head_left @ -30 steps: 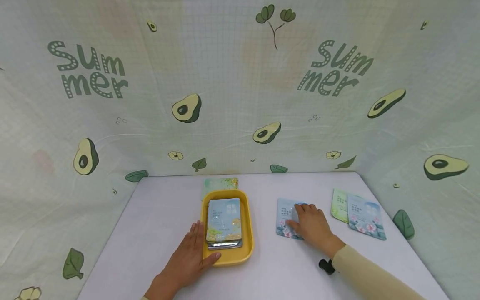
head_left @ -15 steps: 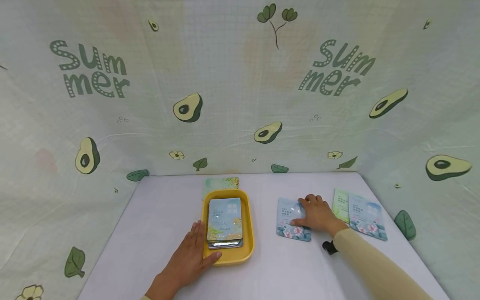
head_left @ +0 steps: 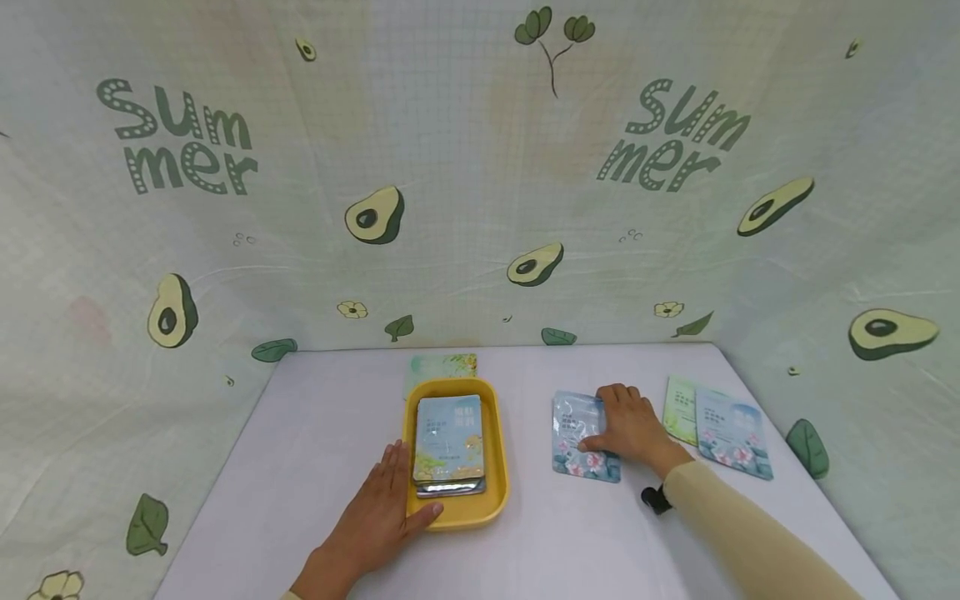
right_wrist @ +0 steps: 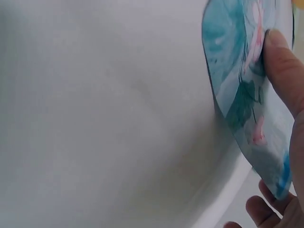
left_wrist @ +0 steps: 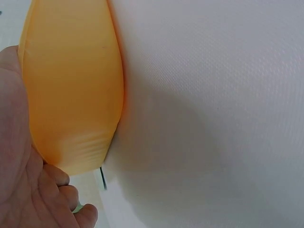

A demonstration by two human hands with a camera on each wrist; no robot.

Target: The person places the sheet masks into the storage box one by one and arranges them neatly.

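My right hand (head_left: pixel 633 429) pinches a blue floral sheet mask packet (head_left: pixel 573 450) by its right side, thumb on its face and fingers at its far edge. In the right wrist view that packet (right_wrist: pixel 242 80) bows, with its lower edge lifted off the table. To the left, a yellow tray (head_left: pixel 491 500) holds stacked packets (head_left: pixel 448 437), a blue one on top and a silvery edge below. My left hand (head_left: pixel 375 504) lies with straight fingers along the tray's left side, its thumb at the near rim. The left wrist view has the tray's outer wall (left_wrist: pixel 73 85) beside the palm.
Two more packets, a green one (head_left: pixel 678 408) partly under a blue floral one (head_left: pixel 732 435), lie at the right. A pale green packet (head_left: pixel 442 367) lies behind the tray. A patterned cloth (head_left: pixel 480 167) hangs behind the white table (head_left: pixel 315 433).
The right hand has shifted from over the packet to its right side and now pinches it, and the packet has begun to buckle. The left hand and tray stay put.
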